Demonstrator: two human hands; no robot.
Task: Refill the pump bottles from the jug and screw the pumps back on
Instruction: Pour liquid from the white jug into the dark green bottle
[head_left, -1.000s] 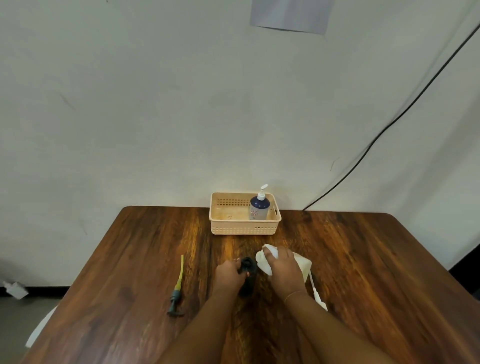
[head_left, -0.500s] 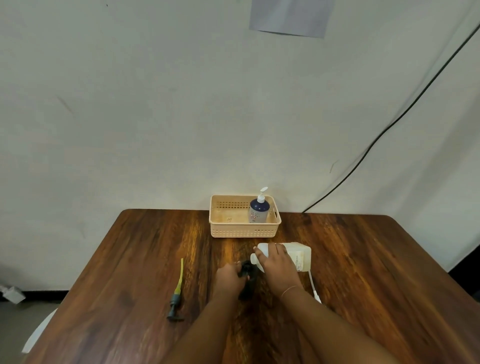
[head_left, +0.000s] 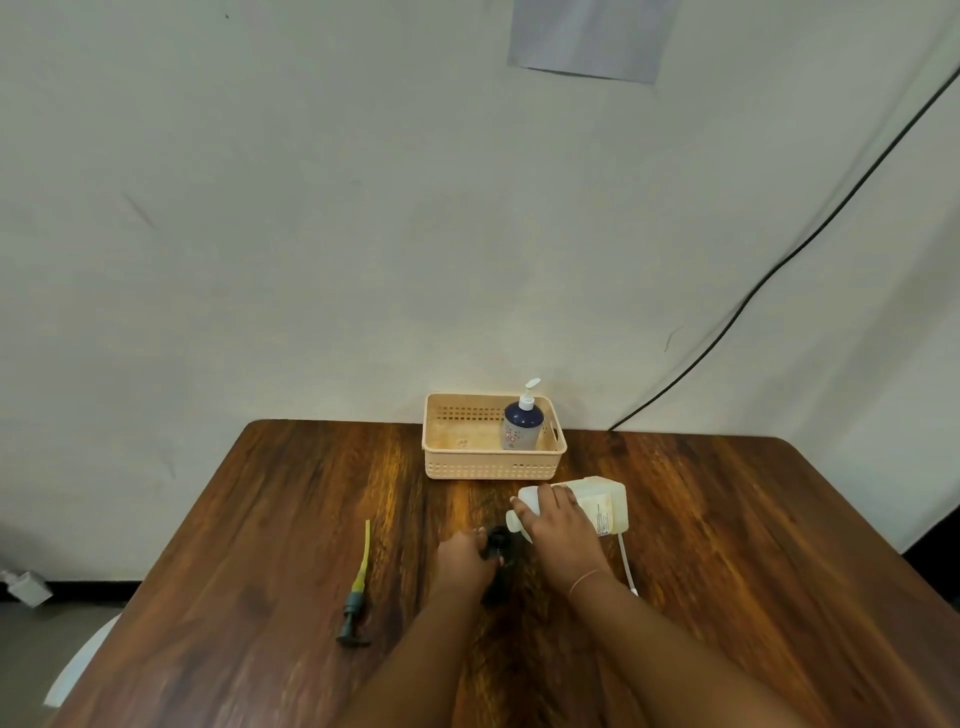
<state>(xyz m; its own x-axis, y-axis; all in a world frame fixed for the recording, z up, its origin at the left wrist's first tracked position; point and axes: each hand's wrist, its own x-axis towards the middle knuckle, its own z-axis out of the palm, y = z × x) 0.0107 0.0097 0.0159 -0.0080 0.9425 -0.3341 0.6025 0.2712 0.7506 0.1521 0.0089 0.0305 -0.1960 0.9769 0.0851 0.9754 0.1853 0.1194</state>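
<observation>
My right hand (head_left: 558, 530) grips a white jug (head_left: 597, 504) tipped on its side, spout pointing left over the mouth of a small black bottle (head_left: 500, 543). My left hand (head_left: 464, 560) holds that black bottle upright on the table. A dark pump with a yellow tube (head_left: 357, 592) lies loose on the wood to the left. A white pump with its tube (head_left: 626, 564) lies to the right, partly behind my right wrist. A blue pump bottle with a white pump (head_left: 522, 423) stands in the beige basket (head_left: 488, 465).
The wooden table (head_left: 753, 545) meets a white wall at the back. A black cable (head_left: 779, 260) runs down the wall to the table's back right. A white object (head_left: 26, 587) lies on the floor at left.
The jug has been tipped further, from slanted to almost horizontal, with its body swung up and to the right. The left hand has stayed on the black bottle.
</observation>
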